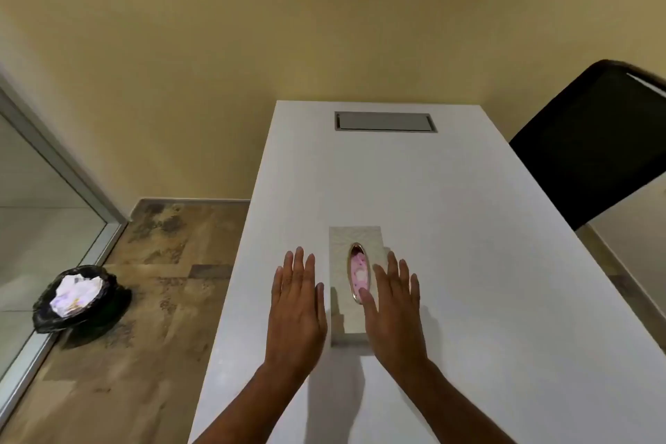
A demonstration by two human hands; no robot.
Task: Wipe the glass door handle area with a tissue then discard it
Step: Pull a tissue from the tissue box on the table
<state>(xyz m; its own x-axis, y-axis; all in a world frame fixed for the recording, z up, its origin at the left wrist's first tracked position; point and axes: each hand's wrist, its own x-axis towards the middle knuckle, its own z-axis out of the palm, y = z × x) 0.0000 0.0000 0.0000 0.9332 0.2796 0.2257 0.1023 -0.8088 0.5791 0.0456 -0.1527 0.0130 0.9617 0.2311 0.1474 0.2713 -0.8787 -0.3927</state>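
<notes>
A pale rectangular tissue box (pixel 340 245) lies on the white table (pixel 468 263), its oval gold-rimmed slot (pixel 359 272) showing pink tissue inside. My left hand (pixel 297 303) is flat with fingers apart, just left of the box and holding nothing. My right hand (pixel 394 310) is flat as well, over the box's right half, its thumb beside the slot. At the far left runs a glass door (pixel 32 198) in a metal frame; no handle shows. A bin lined with a black bag (pixel 81 301) stands on the floor by the glass, with crumpled white tissues in it.
A black chair back (pixel 584 144) stands at the table's right side. A grey cable hatch (pixel 385 121) is set into the table's far end. Tan stone floor (pixel 144 335) lies between table and glass. A yellow wall is behind.
</notes>
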